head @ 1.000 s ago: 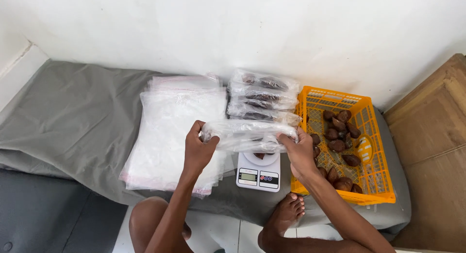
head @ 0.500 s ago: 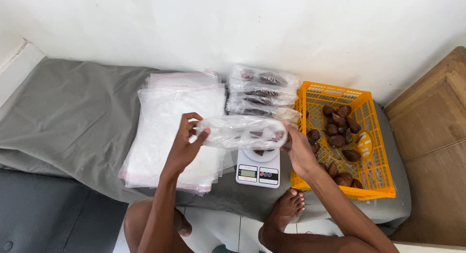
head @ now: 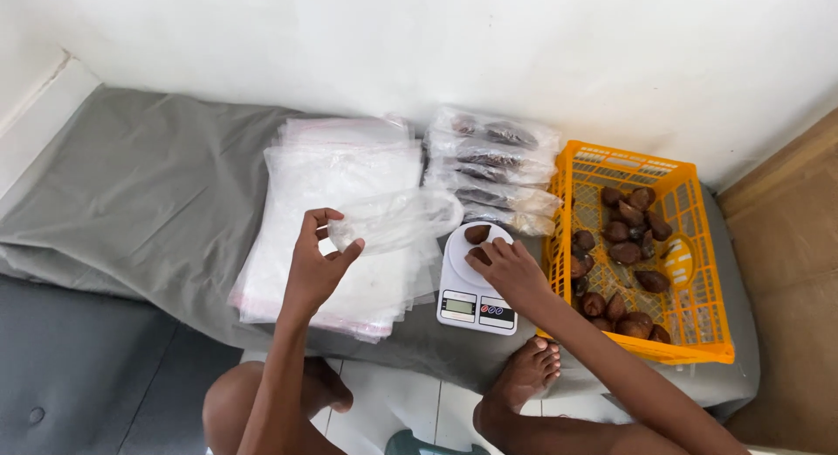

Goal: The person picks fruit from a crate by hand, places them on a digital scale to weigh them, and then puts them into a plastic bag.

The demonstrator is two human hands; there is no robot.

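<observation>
Soft daylight is filling the scene evenly, brightening the white wall (head: pixel 419 36). Faint shadows are lying under the hands and beside the crate (head: pixel 650 245). Glare is glinting off the plastic bags (head: pixel 340 210). Focus is staying sharp; edges are bowing slightly.

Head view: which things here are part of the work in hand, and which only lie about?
In use:
- left hand holding an empty clear bag
- right hand on brown fruit on the white scale
- orange basket of fruit

Lying about:
- stack of empty bags
- filled bags
- grey sheet

Filled bags (head: pixel 493 171) and orange crate (head: pixel 646 245) (both close) hem the scale (head: pixel 476 285).
</observation>
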